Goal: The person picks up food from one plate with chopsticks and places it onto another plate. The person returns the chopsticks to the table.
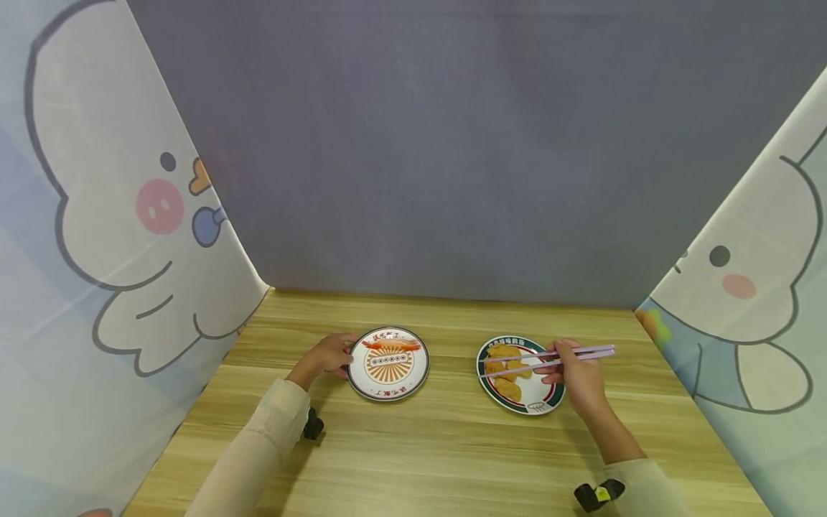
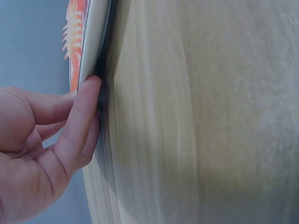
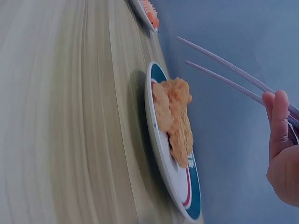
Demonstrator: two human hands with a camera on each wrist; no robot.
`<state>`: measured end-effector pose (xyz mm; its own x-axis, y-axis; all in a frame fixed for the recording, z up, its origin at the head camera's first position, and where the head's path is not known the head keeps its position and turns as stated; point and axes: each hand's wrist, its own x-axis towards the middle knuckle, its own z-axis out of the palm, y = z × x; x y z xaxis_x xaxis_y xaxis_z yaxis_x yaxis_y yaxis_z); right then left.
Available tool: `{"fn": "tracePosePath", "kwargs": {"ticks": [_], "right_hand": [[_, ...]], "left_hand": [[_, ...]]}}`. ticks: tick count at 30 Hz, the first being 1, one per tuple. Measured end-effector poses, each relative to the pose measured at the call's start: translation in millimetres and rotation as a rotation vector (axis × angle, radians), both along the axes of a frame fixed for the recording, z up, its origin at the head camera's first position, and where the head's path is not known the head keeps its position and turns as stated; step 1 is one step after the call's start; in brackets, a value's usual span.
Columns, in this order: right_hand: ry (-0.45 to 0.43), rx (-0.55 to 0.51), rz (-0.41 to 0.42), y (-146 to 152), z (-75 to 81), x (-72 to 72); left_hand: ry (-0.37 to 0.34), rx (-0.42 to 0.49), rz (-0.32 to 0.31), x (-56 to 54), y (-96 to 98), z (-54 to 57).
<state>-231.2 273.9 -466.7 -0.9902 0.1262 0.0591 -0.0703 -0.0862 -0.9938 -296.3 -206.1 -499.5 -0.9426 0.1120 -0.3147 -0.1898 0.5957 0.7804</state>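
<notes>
My left hand point(image 1: 329, 353) pinches the left rim of a white plate point(image 1: 357, 372) with orange rays and red characters printed on it. An orange-red shrimp point(image 1: 390, 347) lies across the far side of that plate. In the left wrist view, thumb and fingers grip the plate's edge low over the wood. My right hand point(image 1: 581, 377) holds a pair of pale purple chopsticks point(image 3: 224, 63), their tips apart. They point left above a green-rimmed plate point(image 1: 535, 393). Several golden-brown fried nuggets point(image 3: 177, 121) lie on its left half, below the chopsticks, with nothing between the tips.
Both plates are on a light wooden table point(image 1: 413, 459), with a gap between them. A grey panel point(image 1: 452, 158) stands along the back edge. Cartoon-printed panels rise at the left point(image 1: 116, 237) and right point(image 1: 756, 309).
</notes>
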Motion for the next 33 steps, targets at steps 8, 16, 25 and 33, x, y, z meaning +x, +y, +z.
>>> {"fn": "tracePosePath", "kwargs": {"ticks": [8,16,25,33], "right_hand": [[0.042,-0.058,0.015,-16,-4.9,-13.4],[0.030,-0.083,-0.002,-35,-9.6,-26.4],[0.020,-0.099,0.010,-57,-14.9,-37.6],[-0.001,-0.073,0.038,-79,-18.2,-45.8]], "left_hand": [[-0.010,-0.002,0.006,-0.3,1.1,0.3],[-0.005,0.001,0.004,-2.7,0.9,-1.3],[-0.015,0.001,0.010,-3.6,0.9,-3.3],[0.005,0.016,-0.001,-4.1,1.5,-5.3]]}}
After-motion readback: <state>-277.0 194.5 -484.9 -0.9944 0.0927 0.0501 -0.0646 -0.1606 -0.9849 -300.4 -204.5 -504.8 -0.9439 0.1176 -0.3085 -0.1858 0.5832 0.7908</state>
